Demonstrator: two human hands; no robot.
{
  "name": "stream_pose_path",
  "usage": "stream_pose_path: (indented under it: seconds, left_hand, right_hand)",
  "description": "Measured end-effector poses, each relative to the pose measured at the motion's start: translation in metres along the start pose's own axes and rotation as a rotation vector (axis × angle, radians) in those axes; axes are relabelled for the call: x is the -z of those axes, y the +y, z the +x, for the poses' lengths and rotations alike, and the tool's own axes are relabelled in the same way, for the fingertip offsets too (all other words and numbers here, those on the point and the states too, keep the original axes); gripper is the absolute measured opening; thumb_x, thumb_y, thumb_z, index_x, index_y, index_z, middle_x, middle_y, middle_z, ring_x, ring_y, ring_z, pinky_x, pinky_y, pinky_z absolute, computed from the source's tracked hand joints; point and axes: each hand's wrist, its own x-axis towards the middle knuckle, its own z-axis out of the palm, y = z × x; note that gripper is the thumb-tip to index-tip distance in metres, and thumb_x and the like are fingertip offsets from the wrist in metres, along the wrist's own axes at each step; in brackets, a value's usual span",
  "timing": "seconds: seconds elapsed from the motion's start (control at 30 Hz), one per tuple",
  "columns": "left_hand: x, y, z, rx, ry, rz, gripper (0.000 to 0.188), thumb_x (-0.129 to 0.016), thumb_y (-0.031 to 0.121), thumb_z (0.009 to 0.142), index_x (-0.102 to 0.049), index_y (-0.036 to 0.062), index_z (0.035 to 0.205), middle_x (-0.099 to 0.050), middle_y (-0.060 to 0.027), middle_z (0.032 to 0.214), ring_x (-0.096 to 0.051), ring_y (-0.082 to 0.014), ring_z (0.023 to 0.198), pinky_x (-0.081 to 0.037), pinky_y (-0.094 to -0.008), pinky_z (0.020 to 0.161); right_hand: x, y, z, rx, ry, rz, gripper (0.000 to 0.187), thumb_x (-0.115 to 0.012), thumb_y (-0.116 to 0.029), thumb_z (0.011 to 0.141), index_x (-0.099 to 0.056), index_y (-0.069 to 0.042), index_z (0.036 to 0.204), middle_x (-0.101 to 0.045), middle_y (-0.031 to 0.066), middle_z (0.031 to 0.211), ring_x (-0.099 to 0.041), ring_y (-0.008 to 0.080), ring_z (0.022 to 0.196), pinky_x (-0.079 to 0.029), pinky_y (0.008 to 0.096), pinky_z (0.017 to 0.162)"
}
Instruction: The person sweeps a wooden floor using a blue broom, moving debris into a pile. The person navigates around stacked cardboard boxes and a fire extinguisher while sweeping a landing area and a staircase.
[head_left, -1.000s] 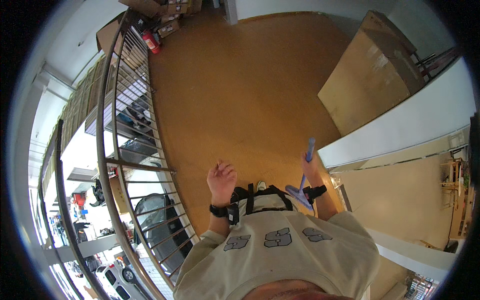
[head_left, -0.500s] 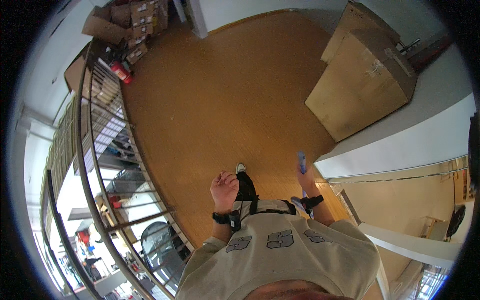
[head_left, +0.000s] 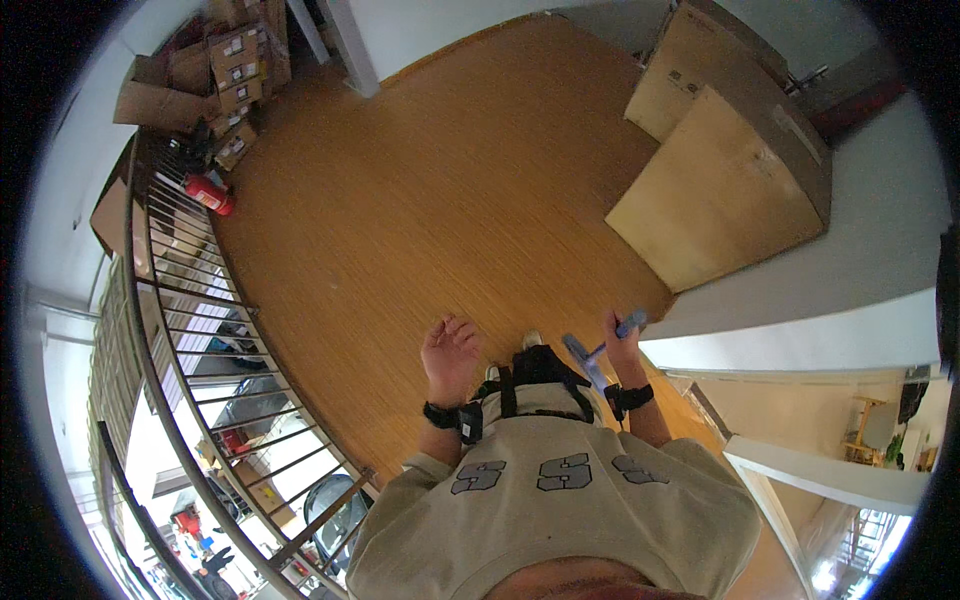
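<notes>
In my right hand (head_left: 621,347) is a blue T-shaped squeegee (head_left: 586,362), with my fingers wrapped round its handle. The handle's end sticks out past my hand on the right, and the flat crosspiece points left, in front of my waist. My left hand (head_left: 452,350) is raised over the floor with its fingers loosely bent and apart, holding nothing. Both wrists wear black bands. Below the squeegee, one shoe (head_left: 532,340) shows beside my dark trousers.
A metal railing (head_left: 150,330) curves along the left, with a lower level visible through it. A red fire extinguisher (head_left: 209,194) and stacked cardboard boxes (head_left: 240,75) stand at the far left. Large cartons (head_left: 730,190) sit at the right by a white wall edge (head_left: 790,335). The floor (head_left: 420,180) is wooden.
The squeegee has swung round in my right hand; its crosspiece now shows left of the hand. My left hand has risen slightly. My feet and the surroundings have shifted as I walk.
</notes>
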Motion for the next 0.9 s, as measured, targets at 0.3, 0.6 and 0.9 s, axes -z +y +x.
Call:
stream_pose_path:
  seconds: [0.3,0.6,0.9]
  left_hand:
    - [-0.023,0.062,0.099,-0.066,0.047,-0.006,0.014,-0.044,0.015,0.090,-0.051,0.0035,0.087,-0.041,-0.0002,0.074,-0.036,-0.0140,0.065,-0.031,-0.0274,0.058]
    - [-0.095,0.125,0.206,-0.363,-0.065,0.077,0.016,-0.040,0.015,0.092,-0.050,0.0045,0.087,-0.042,-0.0009,0.074,-0.037,-0.0134,0.065,-0.032,-0.0279,0.058]
    - [-0.125,0.169,0.273,-0.477,-0.107,-0.044,0.017,-0.038,0.015,0.092,-0.050,0.0036,0.087,-0.040,-0.0004,0.073,-0.036,-0.0130,0.065,-0.031,-0.0275,0.058]
  right_hand:
    - [-0.083,-0.059,0.125,0.128,-0.138,-0.043,0.033,-0.048,-0.024,0.097,-0.040,-0.005,0.071,-0.032,0.0016,0.062,-0.031,0.0112,0.057,-0.029,0.0325,0.051]
    - [-0.179,-0.088,0.297,0.393,-0.292,-0.269,0.030,-0.049,-0.033,0.097,-0.056,-0.006,0.104,-0.044,0.0045,0.061,-0.040,0.0172,0.053,-0.033,0.0349,0.048]
    - [-0.243,-0.174,0.400,0.163,-0.521,-0.263,0.032,-0.052,-0.032,0.095,-0.059,-0.001,0.088,-0.056,0.0050,0.056,-0.056,0.0122,0.052,-0.045,0.0266,0.045]
